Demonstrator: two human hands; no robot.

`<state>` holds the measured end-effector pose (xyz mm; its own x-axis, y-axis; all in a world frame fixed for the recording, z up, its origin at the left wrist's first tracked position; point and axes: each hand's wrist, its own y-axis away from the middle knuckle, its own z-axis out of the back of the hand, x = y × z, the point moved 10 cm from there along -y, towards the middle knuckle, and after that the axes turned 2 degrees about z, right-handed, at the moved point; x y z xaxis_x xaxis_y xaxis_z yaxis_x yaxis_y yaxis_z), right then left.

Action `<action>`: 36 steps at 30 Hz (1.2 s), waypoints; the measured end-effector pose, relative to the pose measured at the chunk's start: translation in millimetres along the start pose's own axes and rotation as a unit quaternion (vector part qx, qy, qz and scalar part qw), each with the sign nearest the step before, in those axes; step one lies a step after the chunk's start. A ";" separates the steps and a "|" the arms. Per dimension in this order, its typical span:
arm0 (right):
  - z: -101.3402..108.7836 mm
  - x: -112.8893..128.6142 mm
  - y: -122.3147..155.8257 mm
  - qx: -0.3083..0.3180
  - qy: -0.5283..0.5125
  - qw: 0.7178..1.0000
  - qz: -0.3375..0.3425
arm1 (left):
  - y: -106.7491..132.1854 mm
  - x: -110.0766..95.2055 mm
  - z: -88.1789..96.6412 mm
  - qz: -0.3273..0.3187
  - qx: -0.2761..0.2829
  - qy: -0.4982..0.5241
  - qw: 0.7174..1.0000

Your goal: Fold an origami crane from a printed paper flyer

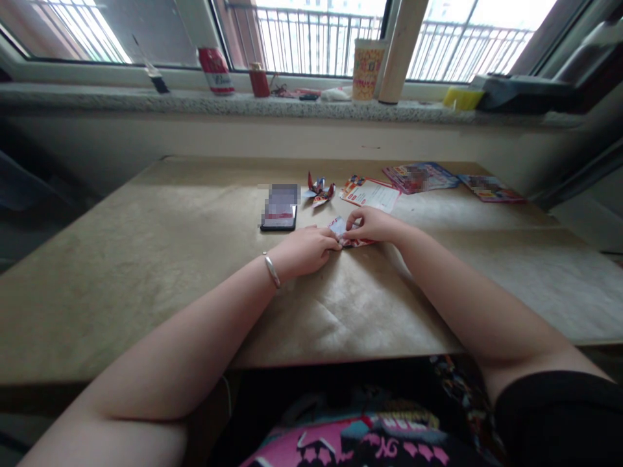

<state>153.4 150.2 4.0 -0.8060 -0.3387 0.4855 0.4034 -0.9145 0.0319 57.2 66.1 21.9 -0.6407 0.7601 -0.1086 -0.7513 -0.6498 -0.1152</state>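
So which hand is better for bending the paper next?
Probably the right hand: it's curled over the paper, while the left hand lies flatter at the paper's left side.

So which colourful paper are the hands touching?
The small white-and-red printed paper between the left hand and right hand; the pointy red folded paper and flat colourful papers lie farther back.

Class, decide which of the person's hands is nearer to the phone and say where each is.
Left. The left hand is just nearer the person than the phone, slightly right; the right hand is farther right.
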 end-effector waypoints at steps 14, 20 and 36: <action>2.6 3.1 13.3 -0.045 0.090 0.995 0.003 | -0.7 2.3 0.1 0.002 0.006 0.017 1.000; 3.0 9.5 17.3 -0.030 0.097 0.995 0.003 | 1.2 -0.6 3.9 -0.014 0.023 0.065 0.998; 4.9 9.8 21.1 -0.046 0.088 0.995 -0.002 | 0.2 -3.8 3.6 0.001 0.032 0.009 0.999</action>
<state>156.1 128.6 13.7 -0.8742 -0.3602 0.3255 0.3643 -0.9299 -0.0507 59.0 63.1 25.9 -0.6398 0.7581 -0.1262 -0.7589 -0.6491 -0.0518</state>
